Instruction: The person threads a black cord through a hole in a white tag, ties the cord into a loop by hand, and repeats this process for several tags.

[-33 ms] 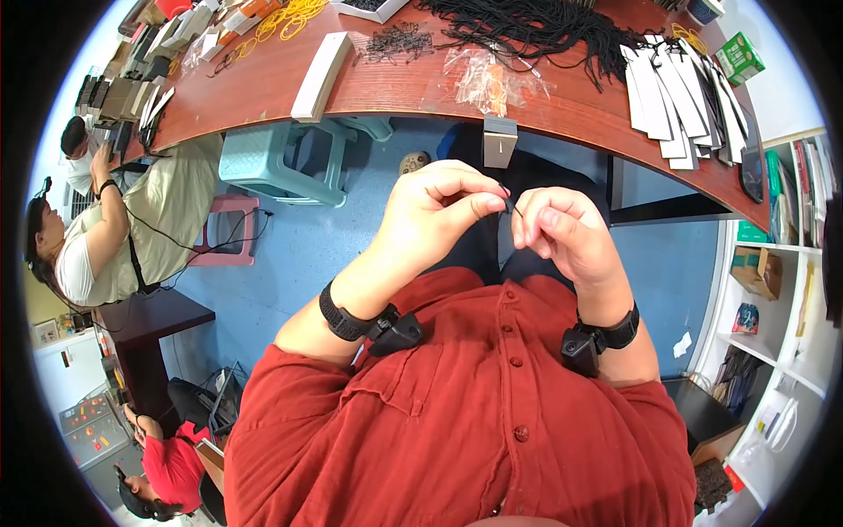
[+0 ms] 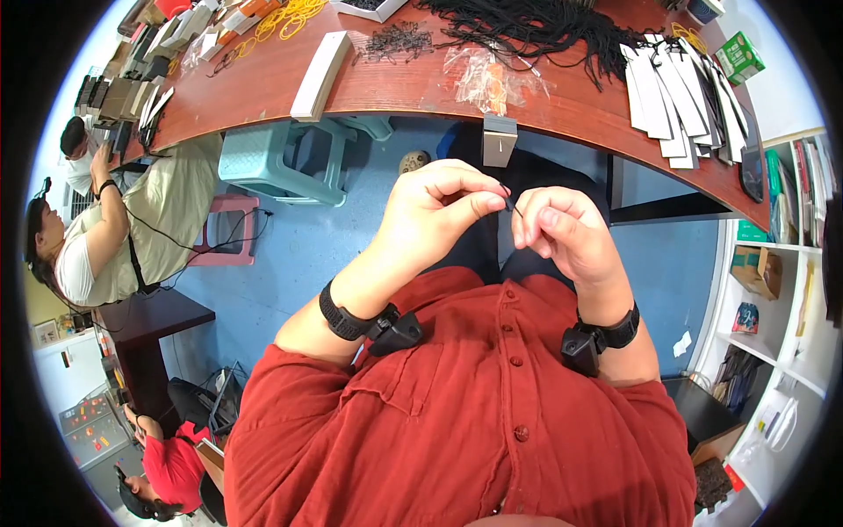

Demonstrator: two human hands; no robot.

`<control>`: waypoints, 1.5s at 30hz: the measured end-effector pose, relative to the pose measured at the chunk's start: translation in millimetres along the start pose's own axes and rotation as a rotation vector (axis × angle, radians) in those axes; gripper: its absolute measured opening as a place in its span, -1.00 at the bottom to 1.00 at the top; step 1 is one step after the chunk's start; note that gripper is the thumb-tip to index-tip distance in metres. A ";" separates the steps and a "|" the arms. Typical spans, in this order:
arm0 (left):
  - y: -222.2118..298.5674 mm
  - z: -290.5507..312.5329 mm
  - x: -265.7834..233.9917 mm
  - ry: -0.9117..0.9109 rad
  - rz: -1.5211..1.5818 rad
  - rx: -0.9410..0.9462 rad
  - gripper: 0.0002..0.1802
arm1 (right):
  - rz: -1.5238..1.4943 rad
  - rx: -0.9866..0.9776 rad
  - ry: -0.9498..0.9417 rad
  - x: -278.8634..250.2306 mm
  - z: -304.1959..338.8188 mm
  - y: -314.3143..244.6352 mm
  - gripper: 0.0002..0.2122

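Over my lap, in front of the table's near edge, both hands meet at a thin black piece (image 2: 512,205), like a short cord or wire. My left hand (image 2: 435,211) pinches one end between thumb and forefinger. My right hand (image 2: 566,230) has its fingertips closed on the other end. Most of the piece is hidden by the fingers, so its exact kind is unclear. Just beyond my hands, a small grey box (image 2: 499,147) sits at the table edge.
The reddish wooden table (image 2: 386,92) carries a long white box (image 2: 321,75), small black parts (image 2: 395,40), clear plastic bags (image 2: 479,77), black cords (image 2: 544,31) and white strips (image 2: 663,97). A light green stool (image 2: 263,158) and a person (image 2: 88,237) are at left; shelves (image 2: 764,334) at right.
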State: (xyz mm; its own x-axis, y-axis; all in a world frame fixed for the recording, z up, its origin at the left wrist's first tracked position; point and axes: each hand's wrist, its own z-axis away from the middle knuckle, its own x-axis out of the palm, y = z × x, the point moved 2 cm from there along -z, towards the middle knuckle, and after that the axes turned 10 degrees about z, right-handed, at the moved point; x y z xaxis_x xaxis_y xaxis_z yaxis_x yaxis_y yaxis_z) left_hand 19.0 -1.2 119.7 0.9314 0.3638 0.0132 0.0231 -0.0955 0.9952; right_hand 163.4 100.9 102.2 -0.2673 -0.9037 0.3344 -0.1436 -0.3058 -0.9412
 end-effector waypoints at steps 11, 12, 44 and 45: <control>-0.9 2.0 1.2 -0.047 0.181 -0.169 -0.96 | 0.085 0.048 -0.016 -2.1 -0.6 0.5 -0.73; -0.3 2.7 1.0 -0.047 0.180 -0.170 -0.96 | 0.078 0.058 -0.024 -2.3 -0.2 1.4 -0.73; 3.5 5.8 2.7 -0.071 -0.008 -0.132 -0.94 | 0.132 0.128 0.039 -2.2 -4.5 -5.3 -0.85; 5.5 5.6 3.0 -0.059 -0.073 -0.076 -0.94 | 0.146 0.131 0.140 -0.1 -5.8 -8.8 -0.84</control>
State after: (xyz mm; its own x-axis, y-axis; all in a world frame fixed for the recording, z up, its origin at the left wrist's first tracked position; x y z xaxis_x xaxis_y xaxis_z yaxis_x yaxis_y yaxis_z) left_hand 23.9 -5.7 124.6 0.9481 0.3116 -0.0635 0.0665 0.0009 0.9978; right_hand 159.1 105.4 110.8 -0.4070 -0.8936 0.1891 0.0291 -0.2196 -0.9752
